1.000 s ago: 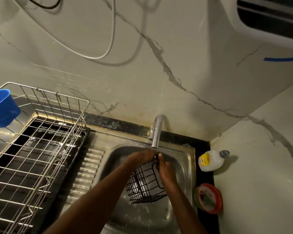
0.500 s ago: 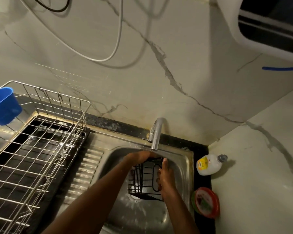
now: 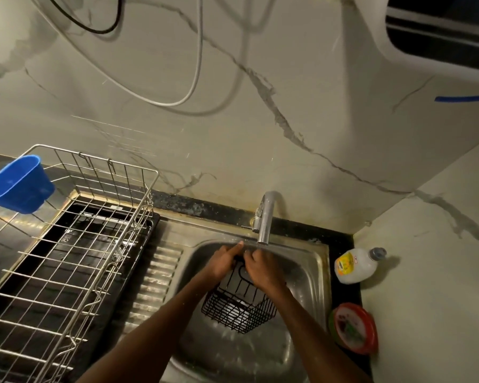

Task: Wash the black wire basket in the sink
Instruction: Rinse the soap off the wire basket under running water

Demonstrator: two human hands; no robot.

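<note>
The black wire basket (image 3: 239,308) hangs tilted inside the steel sink (image 3: 310,275), just below the tap spout (image 3: 265,217). My left hand (image 3: 223,262) grips the basket's upper rim on the left, with one finger stretched toward the spout. My right hand (image 3: 262,268) holds the same rim from the right, fingers curled over the wire. Both hands meet at the top of the basket and hide its upper edge. The basket's lower end points toward me, above the sink floor.
A large metal dish rack (image 3: 67,258) stands on the left drainboard with a blue plastic cup (image 3: 20,185) hooked on its rim. A white detergent bottle (image 3: 356,266) and a round red-rimmed tub (image 3: 353,328) sit on the black counter at right.
The basket has turned and tipped, its open bottom now pointing toward me. My right hand moved from the side up onto the top rim beside the left hand.
</note>
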